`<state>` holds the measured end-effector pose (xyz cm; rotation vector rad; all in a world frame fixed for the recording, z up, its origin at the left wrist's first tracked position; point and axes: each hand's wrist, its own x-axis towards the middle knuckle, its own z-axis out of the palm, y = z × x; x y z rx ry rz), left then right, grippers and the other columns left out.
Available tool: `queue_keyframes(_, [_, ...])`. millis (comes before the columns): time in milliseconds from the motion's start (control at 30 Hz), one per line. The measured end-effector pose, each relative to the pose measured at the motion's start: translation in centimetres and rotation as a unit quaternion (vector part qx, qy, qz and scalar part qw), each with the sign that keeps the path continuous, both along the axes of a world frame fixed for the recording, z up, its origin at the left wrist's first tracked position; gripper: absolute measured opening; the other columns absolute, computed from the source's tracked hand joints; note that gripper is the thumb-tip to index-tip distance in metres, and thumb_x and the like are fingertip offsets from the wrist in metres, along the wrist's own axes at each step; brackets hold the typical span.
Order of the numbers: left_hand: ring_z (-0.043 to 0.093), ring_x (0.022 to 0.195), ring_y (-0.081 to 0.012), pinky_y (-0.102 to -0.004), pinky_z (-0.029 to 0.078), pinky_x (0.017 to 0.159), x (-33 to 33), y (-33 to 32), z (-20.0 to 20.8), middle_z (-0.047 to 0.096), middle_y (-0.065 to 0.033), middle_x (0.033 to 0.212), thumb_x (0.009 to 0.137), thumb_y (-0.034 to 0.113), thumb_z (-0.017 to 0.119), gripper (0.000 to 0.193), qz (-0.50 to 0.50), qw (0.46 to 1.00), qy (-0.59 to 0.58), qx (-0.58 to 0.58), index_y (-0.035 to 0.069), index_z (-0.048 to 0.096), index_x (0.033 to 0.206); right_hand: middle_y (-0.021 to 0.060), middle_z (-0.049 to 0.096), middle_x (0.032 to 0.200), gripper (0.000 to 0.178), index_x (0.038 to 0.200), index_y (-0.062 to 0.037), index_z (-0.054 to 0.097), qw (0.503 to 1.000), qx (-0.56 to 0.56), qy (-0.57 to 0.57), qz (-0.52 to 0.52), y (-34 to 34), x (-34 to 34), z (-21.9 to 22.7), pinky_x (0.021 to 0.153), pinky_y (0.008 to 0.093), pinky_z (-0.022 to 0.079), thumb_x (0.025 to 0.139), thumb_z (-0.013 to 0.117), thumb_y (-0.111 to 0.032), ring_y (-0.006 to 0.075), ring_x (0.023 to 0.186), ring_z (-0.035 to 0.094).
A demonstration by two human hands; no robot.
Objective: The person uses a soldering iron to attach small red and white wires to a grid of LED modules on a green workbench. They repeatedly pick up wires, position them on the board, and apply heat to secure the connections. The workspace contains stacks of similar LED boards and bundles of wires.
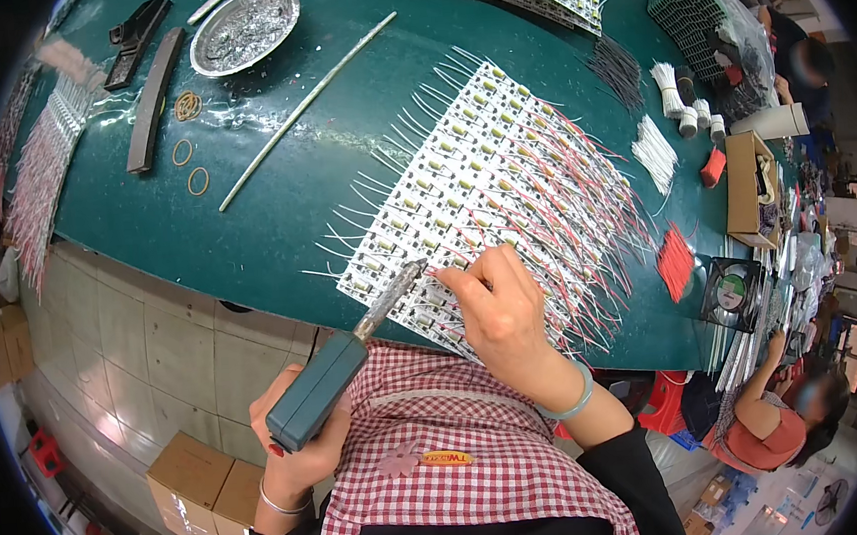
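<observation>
"Where's the work?"
"The panel (426, 228) of small boards lies on the desk (277, 228). Over it, the right hand (503, 307) has fingertips pinched together, on what I can't tell; the left hand (315, 461) wraps a soldering iron (322, 384), tip above the panel."
"What could go wrong?"
"If the iron slipped, it could burn those fingertips or scorch the red wires (542, 190) on the panel's right half."
"Counts?"
"One iron; left of the panel, one rod (308, 111), one bowl (198, 57), two loose rubber bands (189, 185). The panel's wires are too many to count."
</observation>
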<state>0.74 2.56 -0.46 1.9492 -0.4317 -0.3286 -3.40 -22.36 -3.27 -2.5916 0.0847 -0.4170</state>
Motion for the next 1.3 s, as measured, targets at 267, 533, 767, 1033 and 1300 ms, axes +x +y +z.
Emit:
queue_keyframes(267, [0.065, 0.067, -0.0226, -0.0289, 0.051, 0.06, 0.0, -0.1, 0.7, 0.066, -0.0159, 0.084, 0.068, -0.006, 0.07, 0.02, -0.001, 1.0, -0.008, 0.002, -0.007, 0.067, 0.088, 0.0056, 0.047, 0.078, 0.026, 0.097, -0.007, 0.069, 1.0, -0.002, -0.004, -0.004, 0.1, 0.0, -0.1, 0.064, 0.036, 0.04, 0.073, 0.063, 0.002, 0.0236, 0.075, 0.052])
queue_keyframes(533, [0.065, 0.068, -0.021, -0.0282, 0.051, 0.062, -0.2, 0.4, 0.7, 0.067, -0.0155, 0.085, 0.069, -0.006, 0.07, 0.023, 0.016, 1.0, -0.017, -0.021, -0.008, 0.067, 0.091, 0.0058, 0.047, 0.078, 0.026, 0.095, -0.0065, 0.07, 0.999, -0.03, 0.022, -0.016, -0.5, -1.6, 2.1, 0.062, 0.0361, 0.041, 0.072, 0.064, 0.002, 0.0237, 0.074, 0.052])
queue_keyframes(767, [0.064, 0.067, -0.0203, -0.0281, 0.05, 0.061, -0.4, 1.0, 0.6, 0.067, -0.0146, 0.085, 0.068, -0.006, 0.07, 0.022, 0.023, 0.999, -0.002, -0.025, -0.008, 0.067, 0.09, 0.0058, 0.047, 0.075, 0.028, 0.095, -0.005, 0.07, 1.0, -0.012, -0.01, -0.015, 0.8, -2.5, 5.3, 0.058, 0.0365, 0.04, 0.068, 0.066, 0.004, 0.0231, 0.069, 0.051])
queue_keyframes(1033, [0.064, 0.067, -0.0203, -0.0282, 0.05, 0.061, -0.8, 1.6, 0.6, 0.066, -0.0143, 0.083, 0.069, -0.007, 0.071, 0.02, 0.009, 1.0, -0.01, -0.019, -0.007, 0.067, 0.088, 0.0069, 0.046, 0.075, 0.022, 0.099, -0.0045, 0.069, 0.999, 0.035, -0.032, -0.016, 2.6, -1.4, 0.0, 0.074, 0.0414, 0.051, 0.078, 0.068, 0.002, 0.025, 0.068, 0.051])
queue_keyframes(1300, [0.064, 0.067, -0.0209, -0.0287, 0.05, 0.061, -1.1, 1.2, 0.2, 0.066, -0.0144, 0.083, 0.068, -0.006, 0.07, 0.02, 0.011, 0.999, -0.029, -0.021, -0.007, 0.065, 0.088, 0.007, 0.044, 0.074, 0.019, 0.097, -0.003, 0.068, 0.999, 0.023, -0.027, -0.023, 2.8, -1.3, -0.3, 0.063, 0.0382, 0.045, 0.078, 0.07, 0.001, 0.0248, 0.068, 0.05])
